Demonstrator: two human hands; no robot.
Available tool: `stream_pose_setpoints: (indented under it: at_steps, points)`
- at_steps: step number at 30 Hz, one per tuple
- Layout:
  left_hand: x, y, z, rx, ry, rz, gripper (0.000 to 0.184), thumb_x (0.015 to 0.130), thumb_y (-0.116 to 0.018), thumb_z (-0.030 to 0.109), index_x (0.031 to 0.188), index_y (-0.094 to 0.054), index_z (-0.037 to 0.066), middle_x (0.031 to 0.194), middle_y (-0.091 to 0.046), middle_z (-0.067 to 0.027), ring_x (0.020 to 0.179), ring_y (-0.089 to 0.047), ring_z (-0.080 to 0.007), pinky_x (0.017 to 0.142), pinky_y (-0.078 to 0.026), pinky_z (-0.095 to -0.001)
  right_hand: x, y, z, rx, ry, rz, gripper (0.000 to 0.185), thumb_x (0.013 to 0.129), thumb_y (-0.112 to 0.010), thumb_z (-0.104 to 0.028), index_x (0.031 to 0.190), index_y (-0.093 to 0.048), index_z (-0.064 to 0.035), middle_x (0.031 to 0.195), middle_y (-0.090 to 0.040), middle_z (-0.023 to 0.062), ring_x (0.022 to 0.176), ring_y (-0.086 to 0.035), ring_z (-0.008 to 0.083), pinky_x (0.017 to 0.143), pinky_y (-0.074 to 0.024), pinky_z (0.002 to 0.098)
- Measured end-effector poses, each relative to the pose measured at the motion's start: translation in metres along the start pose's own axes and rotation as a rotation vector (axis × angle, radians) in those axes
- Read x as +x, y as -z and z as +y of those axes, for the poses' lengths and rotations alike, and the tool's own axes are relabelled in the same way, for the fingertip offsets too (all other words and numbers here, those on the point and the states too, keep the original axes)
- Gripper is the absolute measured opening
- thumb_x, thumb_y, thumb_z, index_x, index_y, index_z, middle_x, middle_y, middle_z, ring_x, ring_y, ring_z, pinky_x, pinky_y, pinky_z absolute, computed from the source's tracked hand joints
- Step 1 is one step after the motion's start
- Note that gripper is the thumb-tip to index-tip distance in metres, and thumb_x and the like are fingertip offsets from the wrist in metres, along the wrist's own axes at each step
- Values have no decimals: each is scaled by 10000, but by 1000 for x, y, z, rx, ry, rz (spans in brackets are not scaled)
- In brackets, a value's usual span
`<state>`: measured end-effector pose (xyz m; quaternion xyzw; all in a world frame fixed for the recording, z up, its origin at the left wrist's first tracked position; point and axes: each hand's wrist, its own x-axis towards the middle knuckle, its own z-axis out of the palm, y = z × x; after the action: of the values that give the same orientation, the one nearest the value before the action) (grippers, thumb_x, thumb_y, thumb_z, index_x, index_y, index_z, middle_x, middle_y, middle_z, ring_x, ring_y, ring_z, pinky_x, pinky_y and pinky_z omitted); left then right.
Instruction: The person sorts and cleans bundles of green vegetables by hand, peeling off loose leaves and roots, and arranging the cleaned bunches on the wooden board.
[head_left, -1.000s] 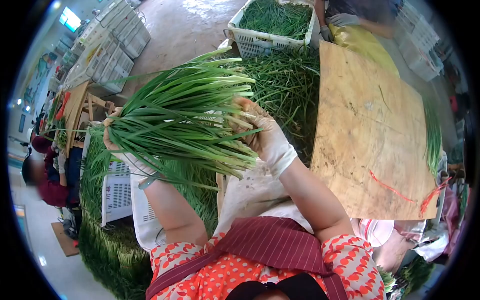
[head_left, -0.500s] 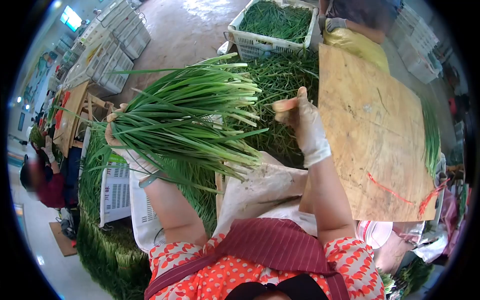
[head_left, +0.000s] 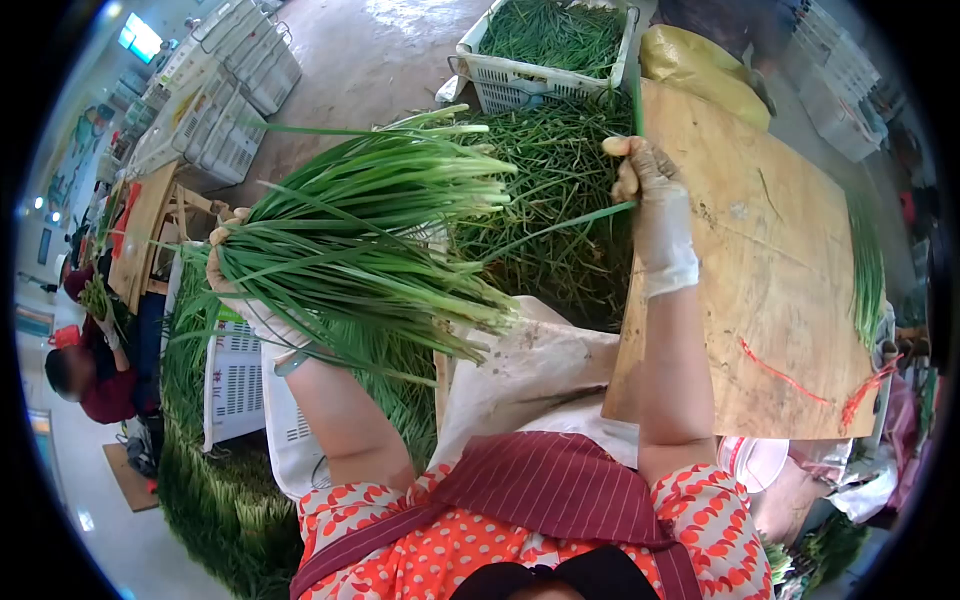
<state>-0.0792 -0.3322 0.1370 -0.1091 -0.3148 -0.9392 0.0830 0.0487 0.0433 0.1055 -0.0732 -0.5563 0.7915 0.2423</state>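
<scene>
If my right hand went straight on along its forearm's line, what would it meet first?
Probably the yellow sack, just beyond the far edge of the board; depth is unclear, so the right hand might pass above it.

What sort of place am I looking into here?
Probably a packing shed or workshop for leafy greens: stacked white crates stand at the back, a crate of cut greens sits beyond a loose heap, and the left hand holds a big bunch.
</scene>
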Motion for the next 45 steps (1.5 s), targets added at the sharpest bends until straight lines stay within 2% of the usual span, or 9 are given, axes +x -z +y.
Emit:
stream_pose_setpoints:
  at_steps: [1,4,9,14,15,17,21,37,45]
  points:
    - [3,7,2,-2,0,0,221,815,-462,226,883,-605,71,985,-586,-102,1039,-506,-237,889,-443,-452,0,6,7,-2,1,0,338,859,-560,-354,986,-622,-47,672,-590,4,576,-490,91,557,-401,220]
    - [10,20,4,-30,20,-68,225,811,-473,217,893,-613,61,989,-594,-104,1057,-501,-231,899,-438,-463,-2,6,32,-1362,196,162,642,806,-607,-402,1297,-400,-43,999,-630,186,1006,-587,277,871,-451,340]
    - [7,20,-4,-215,72,-186,210,807,-485,179,899,-616,43,990,-604,-87,1072,-494,-229,923,-426,-464,-28,-63,31,-141,-527,-386,444,793,-660,-347,1062,-590,-1,922,-645,121,798,-591,162,757,-466,278]
    - [5,20,-7,-141,90,-106,201,804,-479,175,882,-612,46,975,-604,-78,1070,-493,-225,931,-417,-448,-14,-81,63,-585,-47,74,438,755,-712,-290,1053,-588,6,955,-627,88,854,-557,124,775,-436,260]
    - [6,22,-7,-130,87,-103,202,804,-478,181,879,-612,49,973,-603,-79,1066,-494,-226,938,-410,-443,-11,-81,61,-586,-47,72,438,755,-712,-290,1053,-588,6,955,-627,88,854,-557,124,775,-436,260]
    - [6,20,-7,-121,88,-101,204,803,-476,187,876,-611,52,971,-602,-80,1062,-495,-227,945,-402,-438,-7,-81,52,176,-550,-303,419,740,-730,-166,1093,-571,-6,967,-630,54,861,-567,109,778,-444,239]
    - [1,15,-15,-67,59,-102,230,818,-491,209,934,-606,47,1021,-585,-96,1022,-525,-228,924,-420,-411,-6,-91,53,127,-330,-361,323,761,-703,-129,1031,-600,15,972,-649,83,875,-594,128,814,-446,260]
    - [-14,-18,-21,152,-82,36,245,864,-414,169,952,-596,30,973,-610,-119,893,-601,-219,802,-510,-350,-2,-99,59,340,-424,-142,311,773,-687,-187,999,-611,13,954,-636,86,894,-552,151,863,-380,280]
    - [-13,-28,-13,27,69,47,260,838,-419,261,896,-592,76,923,-608,-67,1007,-538,-229,936,-410,-377,-22,-79,68,485,-381,-357,235,820,-610,-182,1017,-607,-54,989,-630,22,942,-543,114,850,-380,255]
